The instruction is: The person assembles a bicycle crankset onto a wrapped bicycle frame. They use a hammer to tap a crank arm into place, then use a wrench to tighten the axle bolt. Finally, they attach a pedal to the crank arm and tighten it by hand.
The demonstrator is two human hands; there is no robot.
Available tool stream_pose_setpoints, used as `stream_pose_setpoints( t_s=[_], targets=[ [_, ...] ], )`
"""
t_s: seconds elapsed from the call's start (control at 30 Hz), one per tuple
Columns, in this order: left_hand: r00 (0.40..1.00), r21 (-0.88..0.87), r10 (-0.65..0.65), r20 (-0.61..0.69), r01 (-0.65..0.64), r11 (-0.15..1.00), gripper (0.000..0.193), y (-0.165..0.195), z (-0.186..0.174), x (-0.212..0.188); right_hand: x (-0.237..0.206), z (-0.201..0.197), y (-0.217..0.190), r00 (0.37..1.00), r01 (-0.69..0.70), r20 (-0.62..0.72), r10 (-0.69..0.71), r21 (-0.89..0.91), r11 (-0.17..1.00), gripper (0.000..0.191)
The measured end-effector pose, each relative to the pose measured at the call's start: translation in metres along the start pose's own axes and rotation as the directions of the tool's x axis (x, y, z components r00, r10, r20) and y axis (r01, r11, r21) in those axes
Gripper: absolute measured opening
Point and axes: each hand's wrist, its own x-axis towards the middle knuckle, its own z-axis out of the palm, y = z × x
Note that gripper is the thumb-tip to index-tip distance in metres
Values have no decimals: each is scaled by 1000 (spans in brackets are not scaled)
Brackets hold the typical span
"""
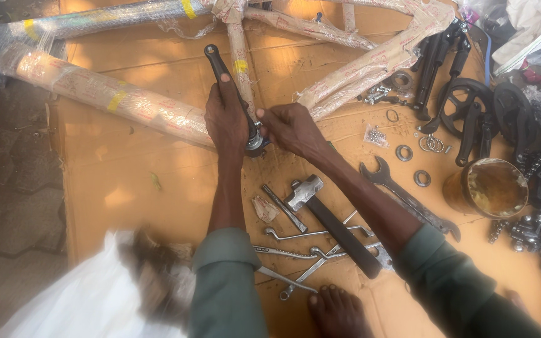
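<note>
Left hand: the left hand (pixel 225 119) is wrapped around a black crank arm (pixel 218 67), fingers closed on its lower half, the arm standing nearly upright and leaning a little to the left at its far end.
Right hand: the right hand (pixel 290 128) sits just right of the left one, fingertips pinched narrow on the shiny metal fitting (pixel 255 141) at the crank arm's near end.
Crank arm place: at the middle of the scene, where the tubes of the wrapped bicycle frame (pixel 104 92) meet, above the cardboard sheet (pixel 126 181).
Frame: covered in clear film and brown paper with yellow tape bands, lying across the far side of the cardboard.
Tools near: a hammer (pixel 327 219) lies between the forearms; thin spanners (pixel 295 253) are fanned beside it, and a big open-ended wrench (pixel 402 197) lies to the right, under the right forearm.
Right side: metal rings (pixel 404 152), a small bag of steel balls (pixel 376 136), a brown tin (pixel 486 188) and black pedals with crank parts (pixel 464 106).
Near edge: a bare foot (pixel 336 310) on the cardboard; a blurred white bag (pixel 89 294) at near left.
</note>
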Motion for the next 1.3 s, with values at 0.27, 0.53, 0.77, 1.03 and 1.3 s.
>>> stream_pose_setpoints(
  t_s=[0.27, 0.53, 0.77, 1.03, 1.3],
  targets=[
    [1000, -4, -7, 12, 7, 1000, 63, 0, 1, 2, -9, -10, -9, 994, 94, -74, -77, 259, 961, 48],
    [1000, -8, 6, 19, -6, 1000, 64, 0, 0, 1, -8, -7, -1, 996, 67, 56, -76, 143, 987, 54],
    [1000, -30, -8, 17, 9, 999, 65, 1, 0, 1, -10, -4, -2, 995, 96, -37, -90, 221, 971, 43],
    [1000, 12, -4, 13, 4, 1000, 66, -2, 1, 4, -13, -6, -5, 969, 226, -134, -210, 117, 967, 37],
    [996, -24, 41, 79, -39, 999, 64, -16, -9, 19, -14, -4, -9, 988, 154, -39, -148, 220, 963, 39]
  ],
)
